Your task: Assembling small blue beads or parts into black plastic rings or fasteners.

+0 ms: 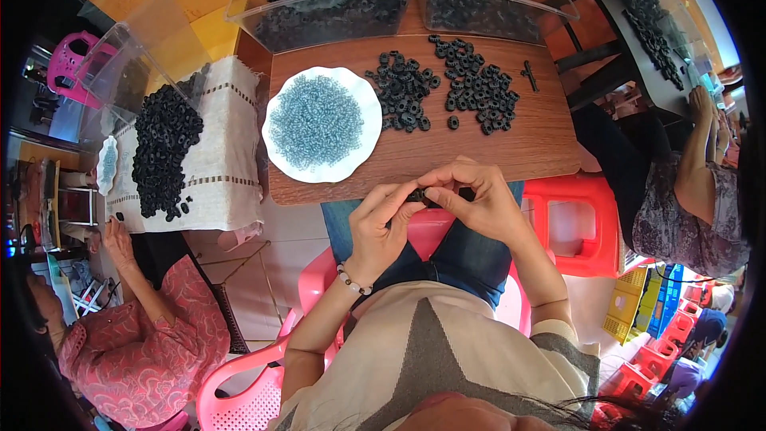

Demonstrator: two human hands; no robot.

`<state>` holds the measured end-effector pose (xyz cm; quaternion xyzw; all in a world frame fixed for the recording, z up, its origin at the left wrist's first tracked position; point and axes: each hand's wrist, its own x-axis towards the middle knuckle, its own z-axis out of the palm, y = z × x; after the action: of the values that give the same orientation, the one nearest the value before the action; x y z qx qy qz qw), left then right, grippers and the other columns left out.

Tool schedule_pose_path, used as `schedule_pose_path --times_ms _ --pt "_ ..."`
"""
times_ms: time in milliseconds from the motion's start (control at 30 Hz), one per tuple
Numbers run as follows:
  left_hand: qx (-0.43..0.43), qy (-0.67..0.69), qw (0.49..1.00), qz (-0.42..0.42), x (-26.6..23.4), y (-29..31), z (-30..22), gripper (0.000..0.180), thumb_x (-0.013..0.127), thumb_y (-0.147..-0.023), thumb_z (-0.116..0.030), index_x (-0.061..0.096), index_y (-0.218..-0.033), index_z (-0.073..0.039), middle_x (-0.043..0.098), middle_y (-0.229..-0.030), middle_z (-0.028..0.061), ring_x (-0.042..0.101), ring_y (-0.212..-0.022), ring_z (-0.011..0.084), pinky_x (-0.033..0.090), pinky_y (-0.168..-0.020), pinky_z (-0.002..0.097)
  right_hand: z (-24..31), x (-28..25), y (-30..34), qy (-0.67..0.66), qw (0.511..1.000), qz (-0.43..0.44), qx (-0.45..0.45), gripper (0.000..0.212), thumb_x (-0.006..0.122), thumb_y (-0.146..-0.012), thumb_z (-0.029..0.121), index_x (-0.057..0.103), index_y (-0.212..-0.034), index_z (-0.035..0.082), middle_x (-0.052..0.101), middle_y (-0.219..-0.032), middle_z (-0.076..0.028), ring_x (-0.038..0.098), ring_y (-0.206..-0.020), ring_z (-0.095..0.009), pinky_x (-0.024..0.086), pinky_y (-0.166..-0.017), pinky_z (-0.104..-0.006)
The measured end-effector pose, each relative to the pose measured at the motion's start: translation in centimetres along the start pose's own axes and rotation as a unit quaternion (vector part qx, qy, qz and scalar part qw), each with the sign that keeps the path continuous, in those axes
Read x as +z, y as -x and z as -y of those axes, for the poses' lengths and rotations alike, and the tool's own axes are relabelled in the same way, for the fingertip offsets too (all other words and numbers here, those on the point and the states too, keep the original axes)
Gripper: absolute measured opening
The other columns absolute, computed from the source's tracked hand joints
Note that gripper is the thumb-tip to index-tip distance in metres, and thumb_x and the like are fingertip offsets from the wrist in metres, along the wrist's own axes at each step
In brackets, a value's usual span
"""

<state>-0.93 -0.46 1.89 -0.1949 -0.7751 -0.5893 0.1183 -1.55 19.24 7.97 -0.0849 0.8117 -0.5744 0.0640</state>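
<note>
Just off the near edge of the brown table (511,152), my two hands meet over my lap. My left hand (375,223), with a beaded bracelet at its wrist, pinches a small black plastic part (418,196). My right hand (483,199) is closed too, its thumb and fingertips against the same part; something dark shows behind its thumb, too hidden to name. Beyond the hands lie two loose piles of black ring-shaped parts, a left pile (403,88) and a right pile (479,88). A white scalloped plate (275,140) holds many tiny pale blue-grey pieces.
Two clear bins (335,24) of black parts stand along the table's far side. A thin black cross-shaped piece (530,76) lies at the right. Co-workers sit left and right; the left one's hand (120,246) is by a heap of black parts (163,144). A red stool (574,223) stands nearby.
</note>
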Motion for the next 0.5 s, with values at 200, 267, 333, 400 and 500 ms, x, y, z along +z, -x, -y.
schedule_pose_path --times_ms 200,267,333,400,500 --pt "-0.021 0.026 0.999 0.007 0.3 0.3 0.2 0.030 0.079 -0.089 -0.004 0.075 -0.119 -0.001 0.074 -0.100 0.0136 0.072 -0.084 0.0239 0.056 -0.073 0.0312 -1.8 0.0 0.4 -0.038 0.996 -0.008 -0.080 0.021 0.071 -0.097 0.002 0.077 -0.116 0.003 0.074 -0.099 -0.008 0.066 -0.082 -0.009 0.054 -0.072 -0.0259" --pt "-0.026 0.033 0.999 0.010 0.5 0.4 0.5 0.030 0.079 -0.089 -0.005 0.076 -0.119 -0.001 0.074 -0.100 0.0137 0.072 -0.083 0.0239 0.056 -0.073 0.0312 -2.0 0.3 0.9 -0.098 0.994 -0.015 -0.037 0.019 0.069 -0.098 0.002 0.075 -0.116 0.001 0.074 -0.100 -0.007 0.068 -0.087 -0.010 0.056 -0.074 -0.0256" --pt "-0.031 0.040 0.999 0.013 0.4 0.4 0.5 0.030 0.080 -0.090 -0.006 0.076 -0.119 -0.001 0.074 -0.100 0.0138 0.072 -0.083 0.0239 0.056 -0.074 0.0311 -1.8 0.3 1.2 -0.158 0.987 -0.022 0.007 0.017 0.068 -0.100 0.003 0.074 -0.115 -0.001 0.075 -0.102 -0.007 0.070 -0.091 -0.010 0.057 -0.077 -0.0254" --pt "-0.054 0.042 0.997 0.018 0.3 0.5 0.4 0.030 0.080 -0.090 -0.007 0.076 -0.119 -0.002 0.074 -0.099 0.0136 0.072 -0.083 0.0240 0.056 -0.074 0.0311 -1.0 -0.2 1.4 -0.171 0.983 -0.011 0.071 0.013 0.066 -0.102 0.004 0.072 -0.112 -0.003 0.075 -0.103 -0.005 0.072 -0.096 -0.011 0.058 -0.081 -0.0247" --pt "-0.048 0.040 0.998 0.016 0.4 0.6 0.3 0.030 0.080 -0.090 -0.006 0.076 -0.119 -0.002 0.074 -0.099 0.0135 0.071 -0.083 0.0235 0.055 -0.073 0.0311 -0.8 -0.4 1.6 -0.170 0.979 -0.028 0.107 0.012 0.069 -0.101 0.006 0.073 -0.109 -0.002 0.075 -0.103 -0.006 0.070 -0.096 -0.010 0.057 -0.085 -0.0247"
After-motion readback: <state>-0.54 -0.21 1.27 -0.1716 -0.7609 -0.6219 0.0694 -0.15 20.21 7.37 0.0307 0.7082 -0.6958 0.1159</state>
